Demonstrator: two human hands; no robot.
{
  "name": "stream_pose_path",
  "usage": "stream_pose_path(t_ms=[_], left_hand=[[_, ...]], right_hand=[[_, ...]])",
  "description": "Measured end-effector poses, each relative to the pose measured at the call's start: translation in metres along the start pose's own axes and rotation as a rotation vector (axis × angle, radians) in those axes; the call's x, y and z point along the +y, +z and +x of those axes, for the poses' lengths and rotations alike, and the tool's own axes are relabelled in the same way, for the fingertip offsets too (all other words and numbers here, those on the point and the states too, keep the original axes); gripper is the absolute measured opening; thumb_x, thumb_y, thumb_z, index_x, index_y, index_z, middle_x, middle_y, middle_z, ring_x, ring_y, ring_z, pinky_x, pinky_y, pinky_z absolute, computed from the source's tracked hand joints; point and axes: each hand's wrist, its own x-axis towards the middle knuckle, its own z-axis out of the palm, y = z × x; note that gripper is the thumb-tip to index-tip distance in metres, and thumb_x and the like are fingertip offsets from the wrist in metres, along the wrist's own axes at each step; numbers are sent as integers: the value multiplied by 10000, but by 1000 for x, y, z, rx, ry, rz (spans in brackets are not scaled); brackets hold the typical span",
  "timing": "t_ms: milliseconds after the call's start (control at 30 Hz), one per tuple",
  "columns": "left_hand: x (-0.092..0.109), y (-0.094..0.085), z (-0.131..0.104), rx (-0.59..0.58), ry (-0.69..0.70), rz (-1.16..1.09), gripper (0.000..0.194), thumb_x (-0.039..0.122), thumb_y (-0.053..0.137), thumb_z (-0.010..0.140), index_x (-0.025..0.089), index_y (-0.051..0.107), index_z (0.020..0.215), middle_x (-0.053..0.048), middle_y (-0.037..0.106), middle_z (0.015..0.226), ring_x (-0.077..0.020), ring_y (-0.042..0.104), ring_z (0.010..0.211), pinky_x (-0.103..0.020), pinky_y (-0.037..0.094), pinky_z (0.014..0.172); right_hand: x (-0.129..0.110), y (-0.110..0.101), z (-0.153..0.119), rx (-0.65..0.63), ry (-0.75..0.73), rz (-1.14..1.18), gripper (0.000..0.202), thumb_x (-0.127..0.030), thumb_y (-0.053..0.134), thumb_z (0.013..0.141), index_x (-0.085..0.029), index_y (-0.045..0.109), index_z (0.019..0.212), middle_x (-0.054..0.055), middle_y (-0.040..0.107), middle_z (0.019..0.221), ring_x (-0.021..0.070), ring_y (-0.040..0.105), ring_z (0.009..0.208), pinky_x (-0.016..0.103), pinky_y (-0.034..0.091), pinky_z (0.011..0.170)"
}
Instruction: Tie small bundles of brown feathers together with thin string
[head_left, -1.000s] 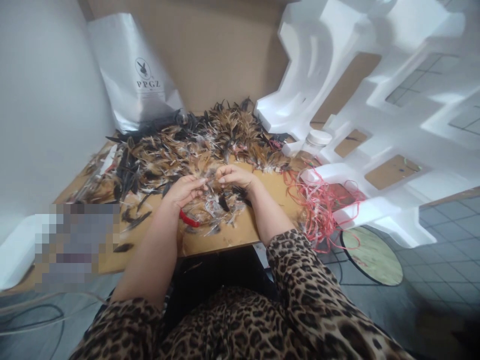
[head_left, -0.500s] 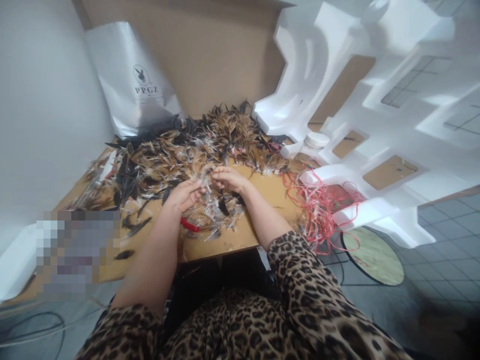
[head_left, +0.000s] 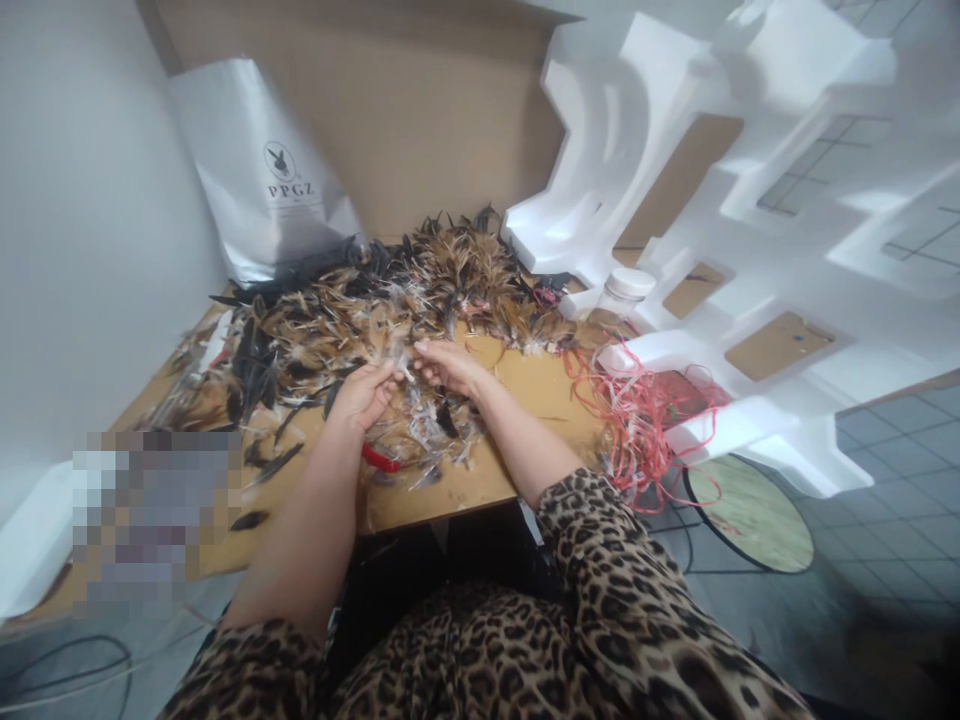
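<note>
Close together over the table, my left hand (head_left: 367, 393) and my right hand (head_left: 448, 366) both have their fingers closed. A light brown feather (head_left: 391, 342) stands up from the pinch of the left hand, its pale quill end lying toward the right. The right fingertips are pinched beside that quill; what is between them is too small to make out. Beyond the hands spreads a heap of brown and black feathers (head_left: 465, 260). Under the hands lie feather scraps (head_left: 427, 425) with white fluff, next to a red curved object (head_left: 380, 459).
A silver bag (head_left: 247, 170) stands at the back left. White foam packing (head_left: 585, 150) rises at the right, beside a white-lidded jar (head_left: 628, 288). Tangled red string (head_left: 637, 420) hangs off the right edge, above a round stool (head_left: 750, 515). The tabletop (head_left: 442, 498) ends near my lap.
Both hands have shifted slightly left and stay close together. The feather now stands more upright from the left fingers, and the right fingers are a little lower beside it.
</note>
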Motion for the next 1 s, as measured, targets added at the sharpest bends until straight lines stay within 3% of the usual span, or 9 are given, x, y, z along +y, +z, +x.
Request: stream_pose_path(t_ms=[267, 600, 767, 1000], left_hand=[[-5, 3, 1, 79, 108, 121, 164, 148, 735, 598, 84, 600, 667, -52, 652, 611, -77, 599, 532, -135, 445, 478], [-4, -3, 6, 60, 57, 38, 81, 115, 675, 669, 72, 624, 715, -63, 650, 628, -75, 598, 533, -110, 421, 424], [-3, 0, 3, 82, 58, 61, 91, 115, 681, 657, 73, 620, 711, -59, 648, 622, -80, 600, 528, -119, 421, 422], [-2, -1, 5, 153, 149, 58, 106, 144, 693, 646, 89, 622, 704, -48, 656, 640, -82, 604, 548, -127, 409, 424]], right_hand=[[16, 17, 2, 152, -107, -57, 354, -399, 740, 544, -152, 525, 678, -78, 484, 461, 21, 388, 395, 133, 248, 368], [9, 8, 4, 130, -90, 130, 355, -327, 757, 522, -155, 505, 705, -75, 522, 523, 30, 450, 431, 133, 303, 382], [10, 10, 4, 143, -132, 67, 330, -339, 736, 544, -160, 506, 698, -69, 533, 500, 39, 463, 417, 135, 314, 384], [13, 7, 7, 188, -163, -190, 229, -308, 686, 613, -150, 541, 694, -62, 535, 466, 38, 455, 399, 135, 310, 399]])
